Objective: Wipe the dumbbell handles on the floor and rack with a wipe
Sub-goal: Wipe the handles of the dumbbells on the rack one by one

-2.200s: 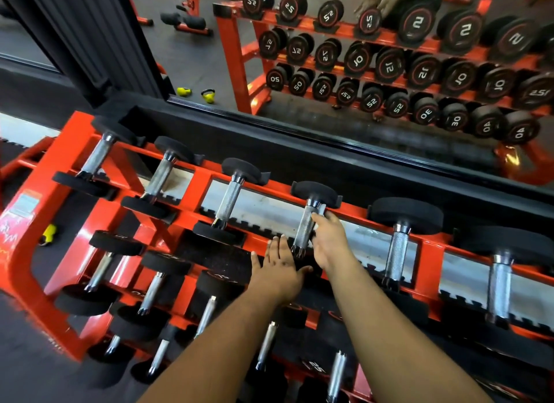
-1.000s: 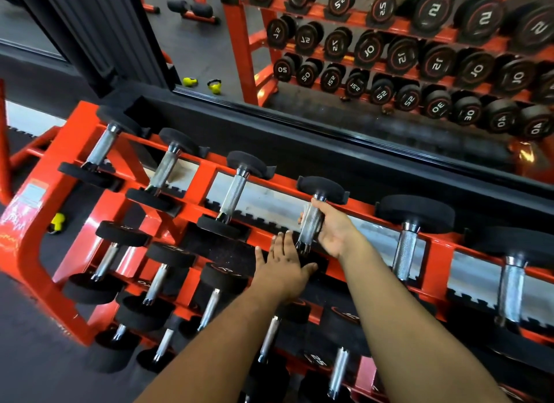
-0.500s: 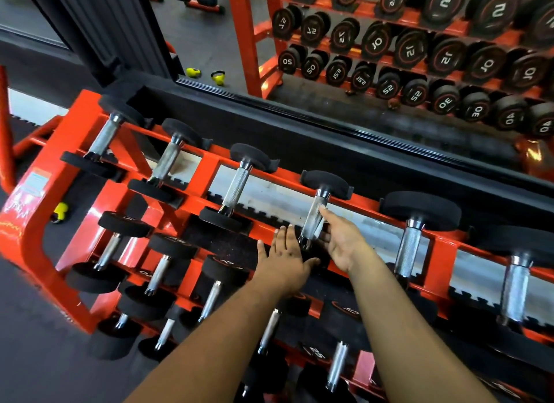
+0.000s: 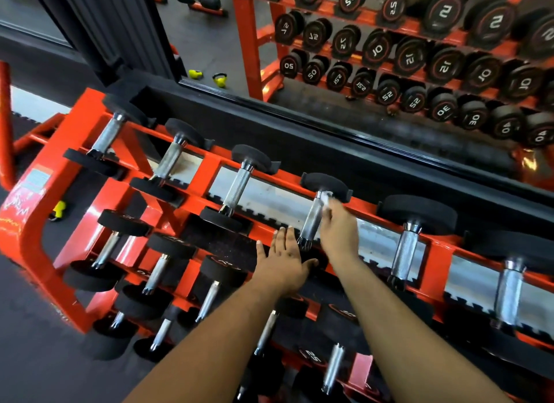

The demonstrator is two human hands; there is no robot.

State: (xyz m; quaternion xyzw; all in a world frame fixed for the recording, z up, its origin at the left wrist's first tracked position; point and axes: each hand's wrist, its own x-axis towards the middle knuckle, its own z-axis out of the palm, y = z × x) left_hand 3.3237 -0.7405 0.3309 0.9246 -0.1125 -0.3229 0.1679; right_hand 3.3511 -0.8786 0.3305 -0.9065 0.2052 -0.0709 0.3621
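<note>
Currently the right hand [image 4: 337, 228] presses a white wipe [image 4: 326, 199] against the right side of the fourth handle [image 4: 313, 219] on the top tier of the orange rack [image 4: 24, 222]. Its fingers curl loosely onto the chrome, pinching the wipe near the handle's far end, just below the far head [image 4: 323, 183]. The handle's long axis runs from that far head down and slightly left toward the near end, which lies beside the fingertips of the left hand [image 4: 283, 258]. The left hand lies flat, fingers straight and together, palm down on the near head, and holds nothing.

The right hand is the one on the handle; the left hand sits just off its near end, probably steadying the weight. A stroke along the handle would therefore travel toward the person, down the axis, and is bounded by the far head above and the near collar below. To the right, open rail separates this handle from the next handle [image 4: 403, 258], which stands well apart and parallel, so the right hand has room to shift sideways. To the left, the third handle [image 4: 238, 186] is likewise well apart. Lower tiers of dumbbells lie beneath both forearms. Behind the rack a mirror [image 4: 389, 58] reflects it.
</note>
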